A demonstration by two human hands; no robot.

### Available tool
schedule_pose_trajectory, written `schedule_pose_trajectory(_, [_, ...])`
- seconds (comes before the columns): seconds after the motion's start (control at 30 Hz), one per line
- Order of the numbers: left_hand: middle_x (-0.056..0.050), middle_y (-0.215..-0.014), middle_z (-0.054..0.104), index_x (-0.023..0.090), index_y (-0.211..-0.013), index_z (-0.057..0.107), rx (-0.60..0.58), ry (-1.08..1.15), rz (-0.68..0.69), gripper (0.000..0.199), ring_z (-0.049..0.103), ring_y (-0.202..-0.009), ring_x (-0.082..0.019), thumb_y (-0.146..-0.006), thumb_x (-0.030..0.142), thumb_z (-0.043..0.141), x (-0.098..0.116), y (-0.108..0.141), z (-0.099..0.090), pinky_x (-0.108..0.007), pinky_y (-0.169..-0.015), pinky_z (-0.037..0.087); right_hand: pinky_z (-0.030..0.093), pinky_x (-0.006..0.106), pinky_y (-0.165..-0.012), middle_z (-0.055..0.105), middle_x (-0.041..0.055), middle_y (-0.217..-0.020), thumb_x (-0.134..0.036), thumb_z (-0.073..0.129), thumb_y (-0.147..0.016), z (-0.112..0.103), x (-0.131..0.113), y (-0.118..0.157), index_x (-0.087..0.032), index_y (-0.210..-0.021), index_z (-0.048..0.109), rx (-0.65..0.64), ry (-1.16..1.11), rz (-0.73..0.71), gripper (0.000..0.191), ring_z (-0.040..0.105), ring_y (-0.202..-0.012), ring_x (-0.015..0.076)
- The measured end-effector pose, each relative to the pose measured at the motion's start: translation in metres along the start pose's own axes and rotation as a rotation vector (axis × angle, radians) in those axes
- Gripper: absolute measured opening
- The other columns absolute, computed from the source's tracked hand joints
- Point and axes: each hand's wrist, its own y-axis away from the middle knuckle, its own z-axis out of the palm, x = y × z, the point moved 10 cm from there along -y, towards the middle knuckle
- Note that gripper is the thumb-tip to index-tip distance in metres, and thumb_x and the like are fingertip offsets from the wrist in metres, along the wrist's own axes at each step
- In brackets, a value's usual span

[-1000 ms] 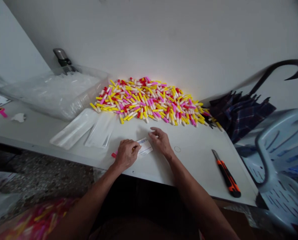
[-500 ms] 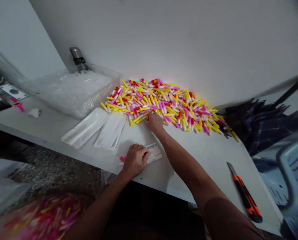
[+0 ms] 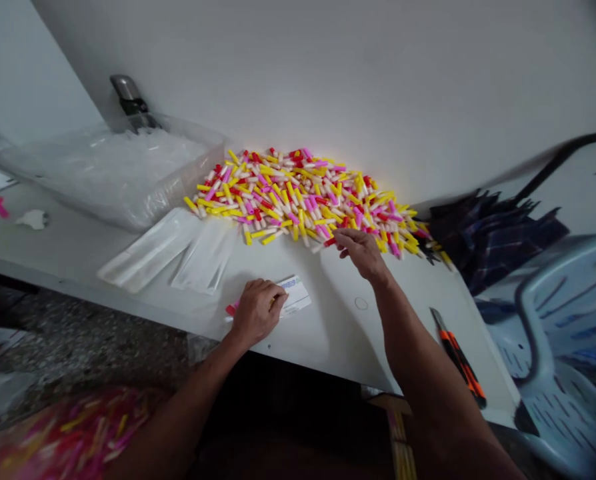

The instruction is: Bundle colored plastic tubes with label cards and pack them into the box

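Left grip (image 3: 257,312) touches a blue-printed card (image 3: 296,295).

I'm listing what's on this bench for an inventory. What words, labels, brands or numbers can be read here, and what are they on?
White card beside the left hand: blue printing, too small and blurred to read.
Orange utility knife: no readable text shows.

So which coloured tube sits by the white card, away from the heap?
The pink-tipped one, held in the left hand beside the card; only its tip shows, while the others lie heaped against the wall.
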Motion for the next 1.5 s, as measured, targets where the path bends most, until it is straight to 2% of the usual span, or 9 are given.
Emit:
schedule_pose_trajectory(0.17, [-0.002,-0.085,0.072,0.023,-0.084,0.067,-0.017,-0.022,0.013,0.016,0.063,-0.088,-0.023,-0.099,0.027,0.061,-0.001,-0.001,0.002,-0.042,-0.089,0.043,0.047,0.027,-0.059,0.074,0.0046,-0.076,-0.022,0.074,-0.081,0.01,0.025,0.025,-0.015,-0.095,0.081,-0.346,0.431,0.134,0.017,0.062,-0.064,0.0165])
schedule_pose_trajectory(0.27, [-0.002,-0.085,0.072,0.023,-0.084,0.068,-0.02,-0.031,0.006,0.017,0.064,-0.087,-0.023,-0.099,0.029,0.061,-0.001,-0.002,0.001,-0.042,-0.089,0.043,0.047,0.029,-0.07,0.076,0.0067,-0.086,-0.017,0.074,-0.083,0.01,0.031,0.038,-0.014,-0.114,0.075,-0.201,0.578,0.133,0.031,0.066,-0.075,0.0184])
schedule_pose_trajectory(0.37, [-0.002,-0.083,0.073,0.023,-0.083,0.068,-0.043,-0.039,0.012,0.017,0.064,-0.085,-0.022,-0.098,0.027,0.061,0.003,-0.004,0.001,-0.041,-0.088,0.043,0.045,0.029,-0.072,0.077,0.0089,-0.096,-0.034,0.072,-0.091,0.001,0.04,0.067,-0.016,-0.131,0.065,-0.041,0.635,0.178,0.044,0.068,-0.084,0.0214])
schedule_pose_trajectory(0.57, [-0.001,-0.083,0.073,0.023,-0.082,0.069,-0.078,-0.073,-0.009,0.016,0.065,-0.085,-0.023,-0.096,0.026,0.063,0.003,-0.01,0.006,-0.042,-0.087,0.042,0.038,0.031,-0.068,0.073,0.0119,-0.096,-0.035,0.06,-0.097,-0.002,0.051,0.115,-0.018,-0.09,0.072,-0.022,0.84,0.184,0.022,0.065,-0.082,0.0225])
schedule_pose_trajectory(0.7, [-0.002,-0.083,0.073,0.023,-0.083,0.069,-0.047,-0.049,0.009,0.017,0.064,-0.086,-0.022,-0.098,0.027,0.062,0.006,-0.009,0.005,-0.042,-0.089,0.042,0.044,0.03,-0.072,0.074,0.0079,-0.092,-0.037,0.06,-0.097,-0.001,0.035,0.121,-0.019,-0.092,0.075,0.02,0.619,0.087,0.024,0.065,-0.079,0.021])
schedule_pose_trajectory(1.0, [-0.002,-0.085,0.074,0.024,-0.087,0.07,-0.027,-0.023,0.122,0.019,0.063,-0.086,-0.021,-0.102,0.029,0.059,0.022,-0.006,0.005,-0.041,-0.089,0.043,0.039,0.028,-0.066,0.066,0.0021,-0.072,-0.025,0.067,-0.089,0.061,-0.014,0.123,-0.019,-0.069,0.073,-0.35,0.516,-0.144,0.023,0.055,-0.065,0.0148])
schedule_pose_trajectory(1.2, [-0.002,-0.088,0.075,0.025,-0.09,0.071,-0.04,0.017,0.124,0.016,0.064,-0.088,-0.021,-0.101,0.028,0.06,0.022,-0.007,0.01,-0.042,-0.091,0.045,0.042,0.026,-0.066,0.069,-0.0015,-0.072,-0.023,0.066,-0.088,0.089,0.0,0.127,-0.019,-0.08,0.075,-0.307,0.266,-0.068,0.013,0.058,-0.068,0.0148])
schedule_pose_trajectory(1.37, [-0.001,-0.086,0.074,0.024,-0.089,0.071,-0.043,0.053,0.105,0.015,0.065,-0.088,-0.021,-0.1,0.028,0.061,0.018,-0.007,0.011,-0.041,-0.091,0.045,0.05,0.029,-0.08,0.077,0.0027,-0.094,-0.022,0.066,-0.088,0.088,0.014,0.133,-0.022,-0.092,0.08,-0.289,0.145,-0.077,0.015,0.07,-0.086,0.0187])
schedule_pose_trajectory(1.5, [-0.002,-0.084,0.074,0.024,-0.087,0.071,-0.045,0.065,0.088,0.017,0.065,-0.086,-0.021,-0.099,0.029,0.061,0.015,-0.008,0.011,-0.04,-0.09,0.045,0.051,0.027,-0.077,0.076,0.0007,-0.088,-0.025,0.067,-0.088,0.09,0.026,0.134,-0.021,-0.091,0.079,-0.274,0.008,-0.012,0.013,0.068,-0.082,0.0178])
